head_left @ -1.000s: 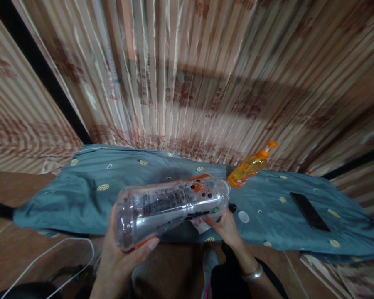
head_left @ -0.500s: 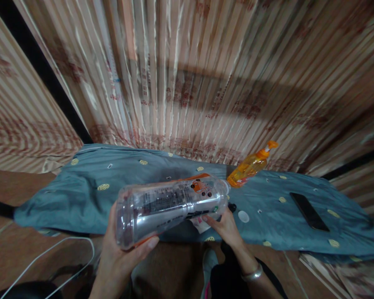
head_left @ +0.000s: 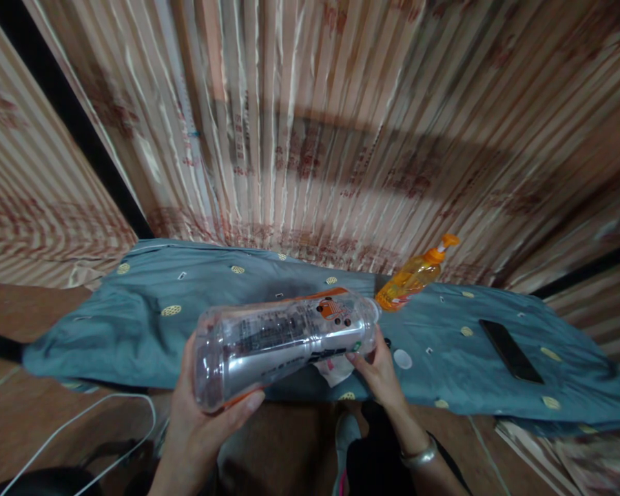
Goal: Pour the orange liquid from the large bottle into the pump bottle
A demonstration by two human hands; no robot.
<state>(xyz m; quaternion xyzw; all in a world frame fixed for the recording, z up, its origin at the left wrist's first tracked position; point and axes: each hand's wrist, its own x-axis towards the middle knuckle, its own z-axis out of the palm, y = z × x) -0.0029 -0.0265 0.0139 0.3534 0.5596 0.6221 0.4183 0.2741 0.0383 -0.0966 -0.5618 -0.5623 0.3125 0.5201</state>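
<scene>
A large clear plastic bottle point(head_left: 284, 344) with a silver and orange label lies sideways in the air between my hands, its neck pointing right. My left hand point(head_left: 201, 406) grips the bottom end, thumb along the near side. Near the neck, my right hand point(head_left: 377, 368) holds the other end, its fingers partly hidden behind the bottle. Below the bottle, close to my right hand, are a crumpled white and pink wrapper or tissue point(head_left: 335, 372) and a small round white disc point(head_left: 402, 359). A small dark object point(head_left: 388, 342) shows beside my right fingers.
An orange pump bottle point(head_left: 410, 279) stands at the back of the grey-blue patterned cloth surface point(head_left: 149, 344). A black phone point(head_left: 511, 350) lies to the right. Behind hangs a striped curtain point(head_left: 310, 151). A white cable point(head_left: 77, 420) loops at lower left.
My right hand has shifted slightly along the bottle's neck end, covering more of the small dark object. The bottle stays almost in place, held by both hands.
</scene>
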